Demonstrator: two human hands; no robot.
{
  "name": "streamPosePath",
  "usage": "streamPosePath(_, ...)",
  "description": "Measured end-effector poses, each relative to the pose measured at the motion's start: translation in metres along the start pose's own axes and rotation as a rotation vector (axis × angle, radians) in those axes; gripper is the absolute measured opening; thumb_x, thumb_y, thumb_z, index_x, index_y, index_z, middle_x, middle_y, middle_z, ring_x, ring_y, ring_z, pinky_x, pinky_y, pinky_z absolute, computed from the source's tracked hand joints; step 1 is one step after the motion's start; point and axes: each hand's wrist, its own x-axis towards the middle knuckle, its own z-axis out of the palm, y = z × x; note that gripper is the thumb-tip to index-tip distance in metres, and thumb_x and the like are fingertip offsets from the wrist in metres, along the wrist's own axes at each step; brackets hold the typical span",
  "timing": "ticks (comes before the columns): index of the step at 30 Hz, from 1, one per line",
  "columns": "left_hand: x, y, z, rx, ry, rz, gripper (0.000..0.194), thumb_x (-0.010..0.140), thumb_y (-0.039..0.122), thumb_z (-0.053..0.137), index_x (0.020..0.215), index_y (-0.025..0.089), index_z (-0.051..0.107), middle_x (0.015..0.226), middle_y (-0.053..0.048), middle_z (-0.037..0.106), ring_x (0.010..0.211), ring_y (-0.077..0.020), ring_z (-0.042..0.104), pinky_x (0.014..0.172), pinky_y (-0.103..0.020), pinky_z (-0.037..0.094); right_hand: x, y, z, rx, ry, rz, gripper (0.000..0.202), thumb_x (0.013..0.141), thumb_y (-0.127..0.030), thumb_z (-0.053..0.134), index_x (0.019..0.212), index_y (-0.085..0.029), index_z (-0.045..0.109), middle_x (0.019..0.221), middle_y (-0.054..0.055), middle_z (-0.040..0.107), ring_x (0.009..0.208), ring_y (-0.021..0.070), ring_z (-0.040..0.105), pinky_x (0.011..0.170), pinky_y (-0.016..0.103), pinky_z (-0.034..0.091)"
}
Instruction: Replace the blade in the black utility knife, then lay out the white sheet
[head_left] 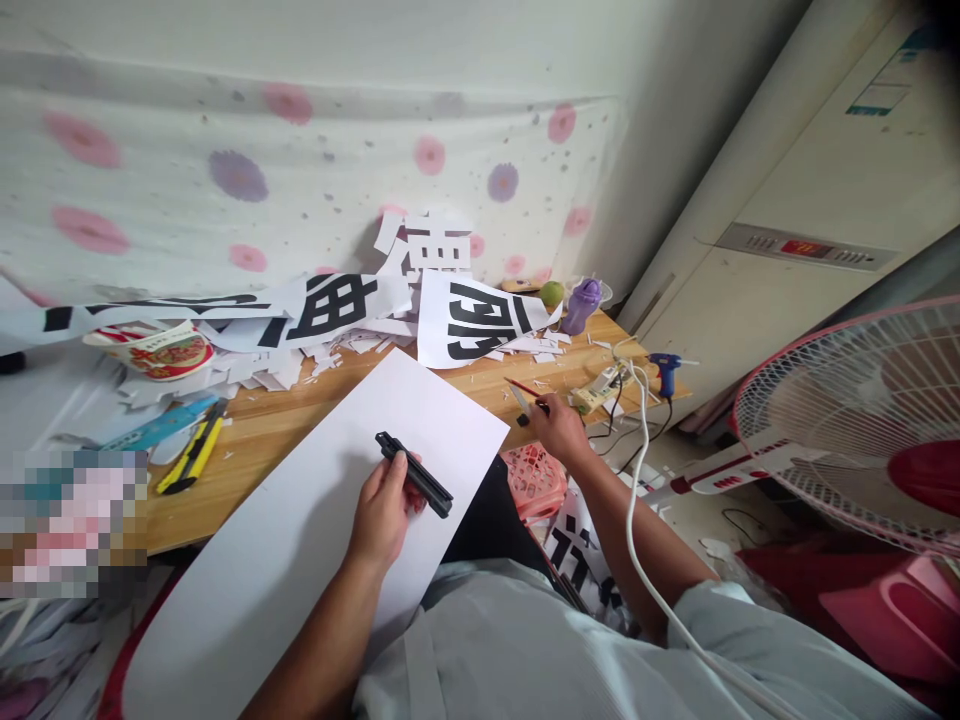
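My left hand (384, 510) is closed around a long black stapler-like tool (415, 476), held above a large white board or sheet (285, 540). The sheet slants across my lap and over the table's edge. My right hand (559, 428) rests at the table's front edge with its fingers curled in. Beside its fingertips lie a red pencil (523, 386), a pale blade-like piece (519, 402) and a small black piece (523, 420). Something dark shows at the fingers, but what they grip is unclear.
On the wooden table (255, 420) are printed character sheets (480, 320), paper scraps, a noodle bowl (169, 352), a yellow cutter (193, 450), a purple bottle (582, 306) and a blue glue gun (664, 372). A white cable (643, 470) hangs across my right arm. A fan (847, 430) stands right.
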Motion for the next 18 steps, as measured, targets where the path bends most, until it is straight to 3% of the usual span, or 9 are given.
streamPosePath(4,0.001,-0.003,-0.001,0.009,-0.010,-0.009,0.059,0.078,0.070,0.088,0.097,0.016,0.072,0.067,0.002,0.061,0.054,-0.0114,0.051,0.051,-0.024,0.041,0.012,0.006,-0.001,-0.083,-0.024,-0.023,0.032,0.104,-0.037,0.060,0.127,-0.018,0.071,0.119,0.017,0.080,0.110,0.0312,0.075,0.090,0.035,0.050)
streamPosePath(8,0.001,-0.005,-0.001,0.017,-0.017,-0.021,0.058,0.078,0.070,0.088,0.096,0.017,0.071,0.067,0.002,0.060,0.055,-0.0115,0.051,0.051,-0.024,0.042,0.019,0.004,0.002,-0.107,-0.048,-0.045,0.029,0.098,-0.039,0.069,0.117,-0.018,0.076,0.111,0.017,0.082,0.105,0.0324,0.077,0.087,0.034,0.051)
streamPosePath(15,0.002,-0.007,-0.003,0.029,-0.019,-0.030,0.060,0.079,0.071,0.087,0.099,0.016,0.071,0.067,0.002,0.061,0.056,-0.0114,0.051,0.051,-0.024,0.042,0.013,0.004,0.005,-0.118,-0.038,-0.073,0.039,0.101,-0.040,0.066,0.136,-0.028,0.077,0.114,0.013,0.084,0.103,0.0312,0.079,0.085,0.035,0.053)
streamPosePath(18,0.002,-0.008,-0.003,0.027,-0.017,-0.039,0.061,0.078,0.070,0.087,0.100,0.016,0.071,0.068,0.002,0.061,0.056,-0.0112,0.050,0.051,-0.024,0.042,0.004,0.007,0.004,-0.125,-0.044,-0.092,0.037,0.103,-0.041,0.062,0.135,-0.033,0.079,0.111,0.012,0.084,0.100,0.0316,0.080,0.084,0.036,0.054)
